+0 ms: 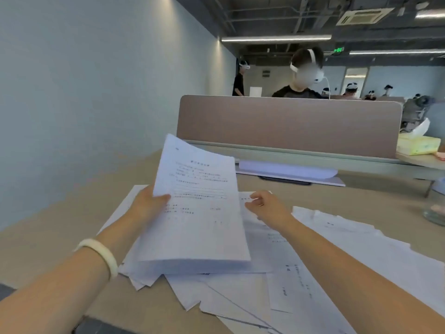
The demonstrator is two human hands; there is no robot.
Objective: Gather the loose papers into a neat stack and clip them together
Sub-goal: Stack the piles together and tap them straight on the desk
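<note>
Your left hand (147,203) pinches the stack (199,213) by its edge. Your right hand (265,206), loosely curled, is above loose sheets (349,249)

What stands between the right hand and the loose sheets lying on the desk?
Nothing visible. The right hand is directly over the loose sheets on the desk. The stack held by the left hand sits beside it, not between.

Loose papers (240,297) run off the lower right edge
</note>
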